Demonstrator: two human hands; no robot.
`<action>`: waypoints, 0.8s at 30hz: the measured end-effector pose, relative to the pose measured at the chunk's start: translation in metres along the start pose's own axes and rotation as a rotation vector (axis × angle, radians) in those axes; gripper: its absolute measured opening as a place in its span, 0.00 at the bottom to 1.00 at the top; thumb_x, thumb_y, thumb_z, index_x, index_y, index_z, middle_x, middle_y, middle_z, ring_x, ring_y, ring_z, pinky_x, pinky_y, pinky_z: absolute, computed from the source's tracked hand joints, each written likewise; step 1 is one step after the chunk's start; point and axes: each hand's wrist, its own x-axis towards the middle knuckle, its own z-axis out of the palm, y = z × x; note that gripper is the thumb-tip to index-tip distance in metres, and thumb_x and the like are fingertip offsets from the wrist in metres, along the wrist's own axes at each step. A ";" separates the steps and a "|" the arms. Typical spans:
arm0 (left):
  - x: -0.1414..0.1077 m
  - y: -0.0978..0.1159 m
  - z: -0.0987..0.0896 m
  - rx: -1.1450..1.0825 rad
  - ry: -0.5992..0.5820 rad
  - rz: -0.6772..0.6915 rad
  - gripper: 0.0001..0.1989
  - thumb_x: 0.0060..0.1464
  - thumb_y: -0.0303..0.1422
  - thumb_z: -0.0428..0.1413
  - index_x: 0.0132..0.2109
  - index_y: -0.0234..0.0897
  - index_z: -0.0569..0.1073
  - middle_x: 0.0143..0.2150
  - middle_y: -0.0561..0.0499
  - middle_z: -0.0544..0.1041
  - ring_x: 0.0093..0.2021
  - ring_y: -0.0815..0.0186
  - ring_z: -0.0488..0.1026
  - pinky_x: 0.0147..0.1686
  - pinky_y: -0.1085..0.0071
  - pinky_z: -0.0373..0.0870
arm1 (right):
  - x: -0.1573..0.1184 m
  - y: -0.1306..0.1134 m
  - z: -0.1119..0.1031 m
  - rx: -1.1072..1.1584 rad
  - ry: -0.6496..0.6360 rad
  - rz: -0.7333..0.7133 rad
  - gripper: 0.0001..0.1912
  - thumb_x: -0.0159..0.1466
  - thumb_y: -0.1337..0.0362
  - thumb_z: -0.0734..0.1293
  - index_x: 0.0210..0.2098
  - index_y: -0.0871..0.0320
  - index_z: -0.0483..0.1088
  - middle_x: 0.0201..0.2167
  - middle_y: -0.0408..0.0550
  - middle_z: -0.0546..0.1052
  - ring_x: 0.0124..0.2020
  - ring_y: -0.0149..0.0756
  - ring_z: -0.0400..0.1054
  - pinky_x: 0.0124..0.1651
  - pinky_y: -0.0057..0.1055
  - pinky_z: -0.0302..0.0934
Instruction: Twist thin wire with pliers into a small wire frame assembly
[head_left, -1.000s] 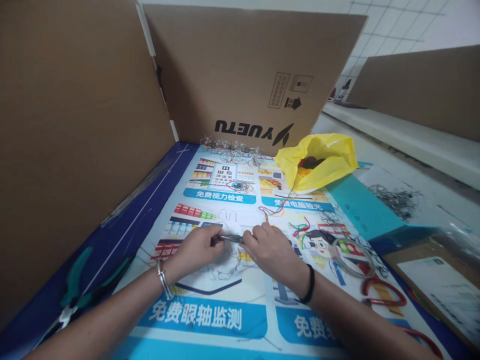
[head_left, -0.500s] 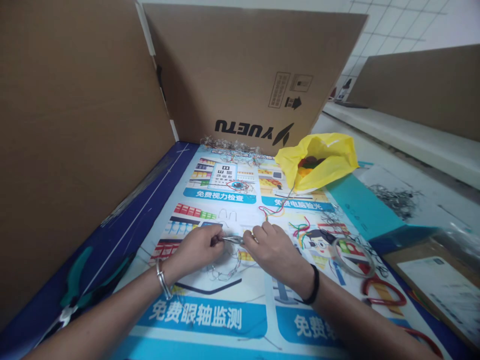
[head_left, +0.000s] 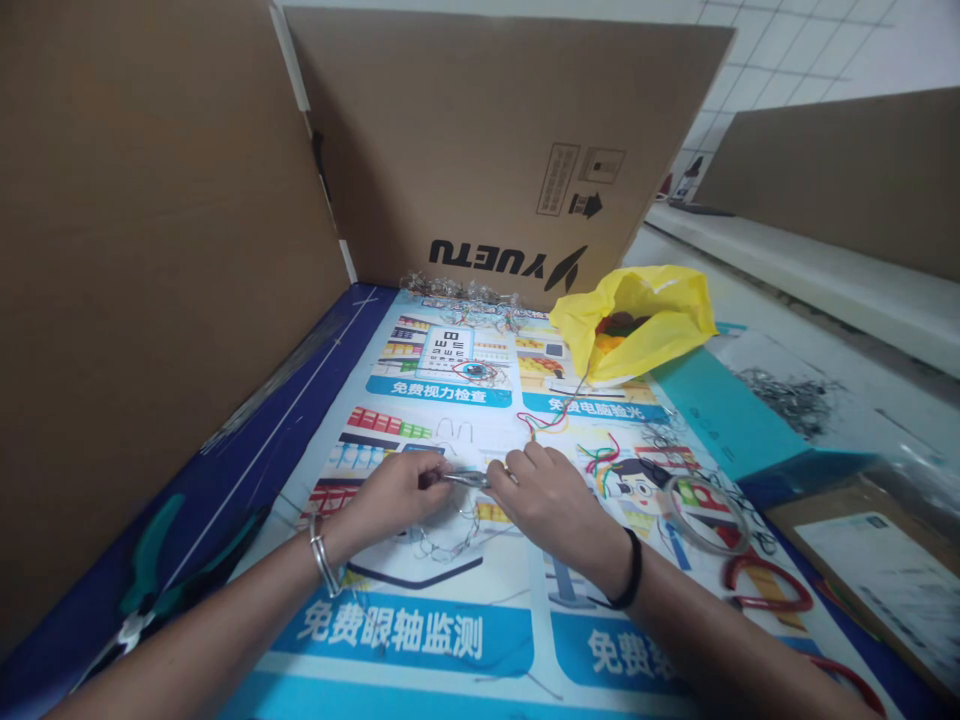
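Pliers, yellow bag with orange contents

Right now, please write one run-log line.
right hand: gripping pliers; left hand: closed by their tips; yellow bag: open, beyond hands

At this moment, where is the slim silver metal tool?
In the head view, the slim silver metal tool is near the centre, between the left hand and right hand, over the blue-and-white poster.

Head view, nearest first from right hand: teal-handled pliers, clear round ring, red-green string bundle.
1. Red-green string bundle: right of the right hand.
2. Clear round ring: farther right.
3. Teal-handled pliers: left, past the left hand.
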 end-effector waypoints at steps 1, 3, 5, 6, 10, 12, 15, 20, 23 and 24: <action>0.000 0.000 0.000 -0.008 -0.006 0.004 0.06 0.47 0.28 0.49 0.26 0.34 0.68 0.21 0.57 0.66 0.23 0.72 0.61 0.23 0.76 0.54 | 0.000 0.000 0.000 0.002 0.000 0.001 0.02 0.62 0.68 0.61 0.35 0.58 0.63 0.29 0.47 0.66 0.32 0.38 0.57 0.31 0.33 0.44; 0.000 0.001 -0.001 -0.021 -0.016 0.002 0.06 0.48 0.28 0.49 0.26 0.34 0.68 0.21 0.57 0.66 0.23 0.72 0.61 0.24 0.76 0.54 | 0.000 0.001 -0.001 0.006 -0.001 0.002 0.01 0.62 0.68 0.61 0.35 0.58 0.63 0.28 0.47 0.66 0.32 0.38 0.57 0.31 0.33 0.44; -0.001 0.001 -0.001 -0.035 -0.022 -0.004 0.06 0.48 0.29 0.49 0.26 0.34 0.68 0.21 0.57 0.66 0.23 0.72 0.61 0.23 0.77 0.54 | 0.000 0.001 -0.001 0.009 0.001 0.001 0.01 0.62 0.67 0.61 0.35 0.58 0.63 0.28 0.47 0.66 0.32 0.37 0.57 0.32 0.32 0.44; -0.001 0.000 -0.001 -0.039 -0.021 -0.006 0.06 0.48 0.29 0.49 0.26 0.34 0.68 0.21 0.57 0.66 0.23 0.72 0.61 0.23 0.77 0.54 | 0.000 0.001 -0.002 0.010 0.003 0.001 0.01 0.63 0.67 0.61 0.35 0.58 0.63 0.28 0.47 0.66 0.32 0.37 0.57 0.32 0.32 0.45; 0.000 -0.001 0.000 -0.041 -0.018 0.005 0.06 0.47 0.27 0.48 0.25 0.34 0.67 0.21 0.57 0.65 0.23 0.72 0.60 0.23 0.76 0.54 | 0.000 0.001 -0.001 0.013 0.004 0.002 0.01 0.63 0.67 0.61 0.35 0.58 0.63 0.28 0.47 0.66 0.32 0.37 0.57 0.32 0.33 0.45; 0.000 -0.002 0.001 -0.026 -0.008 0.005 0.06 0.47 0.27 0.48 0.24 0.34 0.67 0.20 0.57 0.64 0.23 0.72 0.60 0.23 0.76 0.53 | 0.000 0.001 -0.001 0.009 -0.005 0.001 0.01 0.62 0.68 0.61 0.35 0.58 0.63 0.29 0.47 0.66 0.32 0.38 0.57 0.31 0.33 0.44; 0.001 -0.002 0.003 0.011 0.003 -0.013 0.06 0.46 0.27 0.48 0.24 0.34 0.66 0.19 0.57 0.63 0.23 0.72 0.59 0.22 0.76 0.51 | 0.000 0.000 -0.001 0.002 -0.016 0.002 0.02 0.62 0.68 0.61 0.36 0.58 0.63 0.29 0.47 0.66 0.32 0.38 0.57 0.31 0.33 0.44; 0.000 -0.001 0.004 0.076 0.018 -0.018 0.05 0.44 0.27 0.48 0.23 0.35 0.65 0.19 0.57 0.64 0.22 0.71 0.60 0.22 0.76 0.49 | 0.001 -0.002 -0.002 0.002 -0.007 0.009 0.02 0.62 0.68 0.61 0.36 0.59 0.63 0.29 0.47 0.66 0.32 0.38 0.57 0.31 0.33 0.45; -0.001 0.001 0.003 0.145 0.042 -0.008 0.04 0.43 0.27 0.48 0.23 0.35 0.64 0.20 0.56 0.65 0.23 0.70 0.60 0.22 0.75 0.49 | 0.001 -0.004 -0.003 -0.006 -0.009 0.005 0.03 0.62 0.68 0.61 0.37 0.59 0.64 0.29 0.47 0.66 0.32 0.37 0.57 0.31 0.33 0.45; -0.001 0.003 0.002 0.168 0.044 -0.009 0.04 0.43 0.26 0.48 0.23 0.36 0.64 0.20 0.56 0.65 0.23 0.70 0.61 0.22 0.75 0.49 | 0.001 -0.004 -0.003 -0.008 -0.007 0.004 0.03 0.62 0.68 0.61 0.37 0.59 0.64 0.29 0.47 0.66 0.32 0.37 0.57 0.31 0.33 0.45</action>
